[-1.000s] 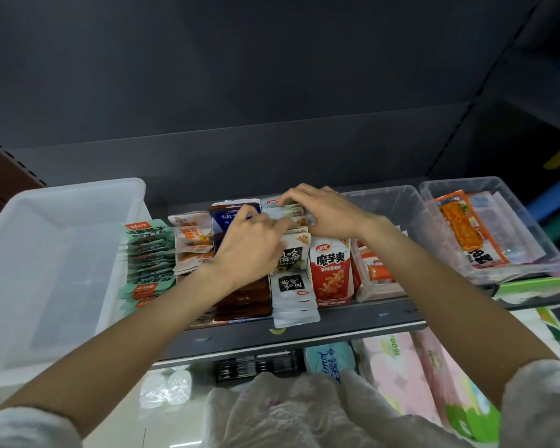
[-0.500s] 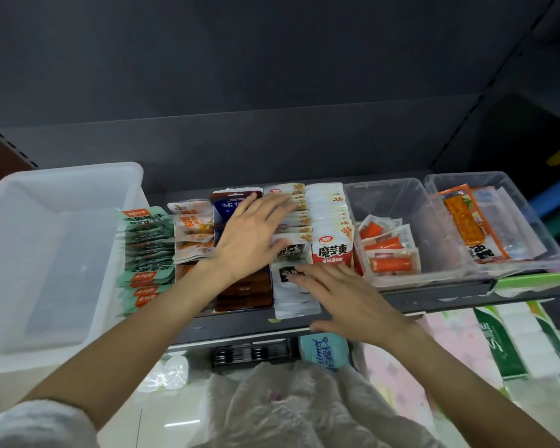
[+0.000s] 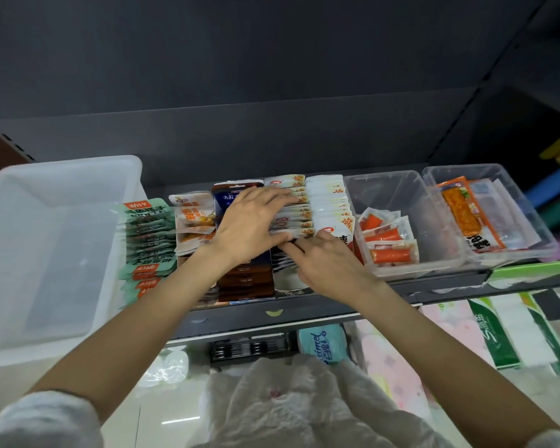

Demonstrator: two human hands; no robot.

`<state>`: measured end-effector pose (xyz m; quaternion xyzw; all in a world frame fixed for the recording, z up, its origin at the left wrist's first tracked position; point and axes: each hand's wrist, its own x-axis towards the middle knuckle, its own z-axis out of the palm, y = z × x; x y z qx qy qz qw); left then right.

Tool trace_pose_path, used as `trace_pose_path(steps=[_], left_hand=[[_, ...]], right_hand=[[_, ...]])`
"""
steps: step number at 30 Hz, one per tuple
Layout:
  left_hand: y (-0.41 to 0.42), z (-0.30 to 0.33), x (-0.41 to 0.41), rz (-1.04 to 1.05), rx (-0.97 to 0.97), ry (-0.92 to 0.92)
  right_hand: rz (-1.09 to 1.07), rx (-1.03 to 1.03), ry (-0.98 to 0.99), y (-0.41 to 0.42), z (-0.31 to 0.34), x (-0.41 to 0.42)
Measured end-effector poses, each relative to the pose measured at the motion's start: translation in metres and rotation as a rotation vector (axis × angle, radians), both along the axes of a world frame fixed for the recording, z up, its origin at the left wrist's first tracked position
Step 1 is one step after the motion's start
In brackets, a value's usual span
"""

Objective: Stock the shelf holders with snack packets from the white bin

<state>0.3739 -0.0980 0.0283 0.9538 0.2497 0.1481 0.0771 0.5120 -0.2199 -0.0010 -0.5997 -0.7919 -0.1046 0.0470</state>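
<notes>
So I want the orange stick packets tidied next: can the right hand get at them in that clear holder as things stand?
Probably yes. The right hand rests on the packet rows just left of the clear holder. The holder is open-topped, the orange stick packets lie exposed at its front, and nothing sits between them and the hand.

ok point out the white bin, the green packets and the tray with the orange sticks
white bin (image 3: 78,169), head view, back rim
green packets (image 3: 144,244), head view, middle of the row
clear tray (image 3: 385,184), head view, back wall

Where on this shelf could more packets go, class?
Free: the back half of the clear tub behind the orange stick packets. Crowded: the packet rows between the white bin and that tub, where the left hand and right hand rest.
</notes>
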Motion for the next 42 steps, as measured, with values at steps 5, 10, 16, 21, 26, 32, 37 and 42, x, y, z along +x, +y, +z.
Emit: trace_pose_path(steps=[5, 10, 16, 21, 26, 32, 37, 42], left_hand=[[0.002, 0.001, 0.0, -0.006, -0.009, 0.001], [0.009, 0.003, 0.001, -0.04, -0.054, -0.021], [0.011, -0.001, -0.009, -0.064, -0.152, -0.125], [-0.013, 0.008, -0.024, 0.006, -0.096, -0.151], [-0.055, 0.003, -0.011, 0.03, 0.037, 0.311], [-0.061, -0.003, -0.012, 0.127, -0.046, -0.08], [-0.084, -0.004, -0.023, 0.439, -0.453, -0.401], [-0.079, -0.013, -0.013, 0.451, -0.675, -0.251]], right_hand=[[0.033, -0.184, 0.031, 0.003, 0.013, 0.001], [-0.089, -0.474, 0.32, 0.016, 0.046, 0.015], [-0.182, -0.158, 0.115, 0.002, 0.043, -0.003], [-0.451, 0.136, 0.419, -0.022, 0.015, -0.017], [-0.596, 0.129, 0.89, -0.028, 0.001, -0.027], [-0.512, 0.016, 0.815, -0.02, -0.006, -0.029], [-0.509, -0.016, 0.945, -0.018, -0.009, -0.031], [-0.472, -0.028, 1.185, -0.011, -0.01, -0.033]])
